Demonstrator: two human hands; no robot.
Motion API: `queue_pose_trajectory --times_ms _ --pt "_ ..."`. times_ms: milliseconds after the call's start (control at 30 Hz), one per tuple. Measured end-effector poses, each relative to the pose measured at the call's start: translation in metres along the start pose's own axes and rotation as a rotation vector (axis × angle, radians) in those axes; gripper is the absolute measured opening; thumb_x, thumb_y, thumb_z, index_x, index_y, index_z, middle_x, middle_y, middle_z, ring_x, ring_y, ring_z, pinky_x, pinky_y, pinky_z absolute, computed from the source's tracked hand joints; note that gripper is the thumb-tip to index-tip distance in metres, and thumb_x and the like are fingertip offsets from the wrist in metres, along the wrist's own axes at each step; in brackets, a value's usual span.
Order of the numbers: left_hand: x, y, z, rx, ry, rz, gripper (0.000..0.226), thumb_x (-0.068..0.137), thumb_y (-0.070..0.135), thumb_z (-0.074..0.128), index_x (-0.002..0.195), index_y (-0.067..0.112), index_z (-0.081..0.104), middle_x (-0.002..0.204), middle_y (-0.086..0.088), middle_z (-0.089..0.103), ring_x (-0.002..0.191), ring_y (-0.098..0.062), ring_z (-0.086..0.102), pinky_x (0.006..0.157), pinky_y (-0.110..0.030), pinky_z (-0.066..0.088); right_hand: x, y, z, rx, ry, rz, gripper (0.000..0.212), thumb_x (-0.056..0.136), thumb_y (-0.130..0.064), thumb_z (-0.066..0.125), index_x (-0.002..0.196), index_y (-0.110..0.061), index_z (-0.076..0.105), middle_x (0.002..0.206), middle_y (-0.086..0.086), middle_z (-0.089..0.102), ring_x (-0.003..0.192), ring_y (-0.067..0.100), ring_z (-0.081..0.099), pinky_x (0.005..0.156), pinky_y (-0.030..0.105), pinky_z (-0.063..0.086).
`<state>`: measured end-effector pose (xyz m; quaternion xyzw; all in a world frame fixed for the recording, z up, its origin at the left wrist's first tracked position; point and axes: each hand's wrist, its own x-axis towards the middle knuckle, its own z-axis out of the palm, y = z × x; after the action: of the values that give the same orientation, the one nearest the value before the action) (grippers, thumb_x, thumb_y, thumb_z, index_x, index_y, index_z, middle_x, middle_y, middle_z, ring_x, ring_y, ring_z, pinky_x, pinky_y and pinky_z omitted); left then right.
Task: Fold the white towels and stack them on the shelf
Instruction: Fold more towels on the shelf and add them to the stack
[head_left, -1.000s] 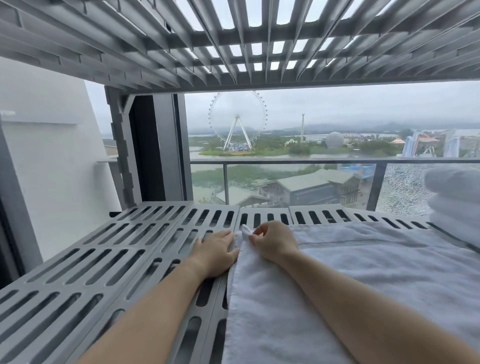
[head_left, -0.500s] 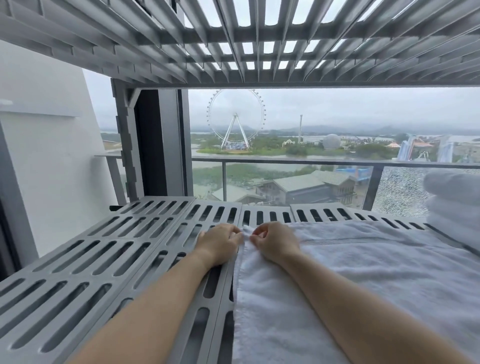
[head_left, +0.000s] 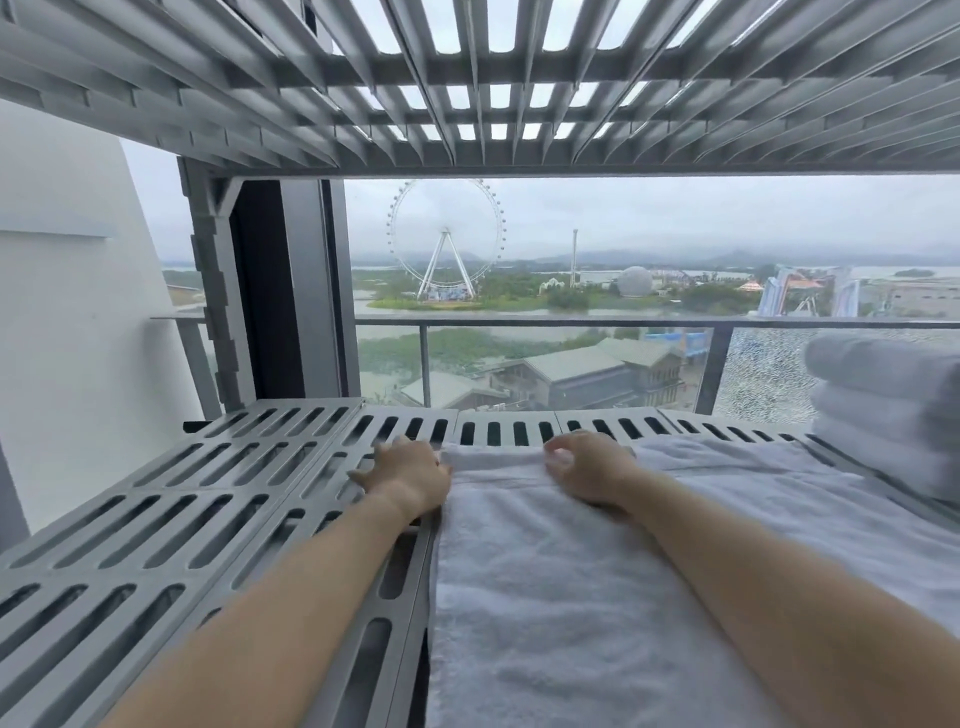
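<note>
Two bare hands out on a grey slotted shelf (head_left: 156, 519), under a second slatted shelf (head_left: 467, 78) overhead. White towel (head_left: 571, 597) spread flat across the right half of the shelf, near edge running out of view at the bottom, far edge lying just short of the shelf's back row of slots. Left hand (head_left: 408, 475) at the towel's far left corner, palm down, fingers half curled, resting partly on the bare slats and touching the towel's left edge; whether pinching the cloth or only pressing beside it, cannot tell. Right hand (head_left: 587, 470) on top of the towel near the far edge, fingers curled under in a loose fist with the knuckles pressed into the cloth; any fold held inside it hidden. Both forearms stretched forward, the right one lying over the towel, the left over open slats.

Stack of folded white towels (head_left: 883, 410) at the far right of the same shelf, three layers visible, rounded folds facing left, partly cut off by the frame edge. Left half of the shelf bare metal. Behind the shelf, a glass balcony railing (head_left: 571, 325), and beyond it a Ferris wheel (head_left: 445, 239) under grey sky.
</note>
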<state>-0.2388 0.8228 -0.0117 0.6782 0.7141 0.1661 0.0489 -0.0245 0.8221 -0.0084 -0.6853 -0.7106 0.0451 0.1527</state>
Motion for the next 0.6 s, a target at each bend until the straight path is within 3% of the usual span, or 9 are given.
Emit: queue_pose_trajectory --times_ms 133,233,300,467,600 --pt "-0.003 0.013 0.006 0.064 -0.005 0.047 0.034 0.092 0.021 0.040 0.124 0.012 0.042 0.130 -0.008 0.043 0.124 -0.028 0.036 0.103 -0.066 0.025 0.001 0.005 0.004 -0.047 -0.084 -0.033 0.045 0.095 -0.043 0.031 0.138 -0.029 0.037 0.151 -0.001 0.032 0.138 0.022 0.027 0.108 0.048 0.021" --pt "0.003 0.022 -0.001 0.054 0.016 0.187 0.056 0.083 0.004 0.044 0.136 0.019 0.031 0.142 -0.003 0.034 0.130 -0.026 0.030 0.106 -0.059 0.028 0.000 0.007 0.006 -0.081 -0.120 -0.066 0.051 0.096 -0.046 0.027 0.144 -0.028 0.027 0.155 -0.002 0.023 0.142 0.020 0.017 0.112 0.049 0.014" --pt "0.005 0.033 -0.005 0.008 -0.065 0.281 0.066 0.081 -0.003 0.039 0.141 0.024 0.030 0.148 0.000 0.030 0.134 -0.024 0.029 0.107 -0.055 0.030 -0.002 0.009 0.005 -0.062 -0.120 -0.084 0.051 0.096 -0.046 0.028 0.144 -0.028 0.027 0.155 -0.002 0.022 0.143 0.020 0.015 0.113 0.048 0.013" --pt "-0.006 0.084 0.013 0.019 -0.216 0.401 0.035 0.097 0.017 0.035 0.131 0.015 0.046 0.137 -0.007 0.048 0.123 -0.026 0.046 0.106 -0.050 0.034 -0.011 0.035 -0.009 0.015 -0.088 -0.098 0.043 0.097 -0.039 0.032 0.135 -0.023 0.043 0.151 0.002 0.030 0.141 0.020 0.021 0.115 0.043 0.019" --pt "-0.010 0.122 0.029 0.082 -0.254 0.451 0.041 0.099 0.032 0.032 0.134 0.012 0.041 0.145 -0.009 0.039 0.134 -0.026 0.035 0.111 -0.052 0.024 -0.023 0.082 -0.028 -0.006 -0.061 -0.068 0.043 0.098 -0.039 0.030 0.136 -0.022 0.043 0.151 0.002 0.032 0.140 0.021 0.024 0.115 0.041 0.019"
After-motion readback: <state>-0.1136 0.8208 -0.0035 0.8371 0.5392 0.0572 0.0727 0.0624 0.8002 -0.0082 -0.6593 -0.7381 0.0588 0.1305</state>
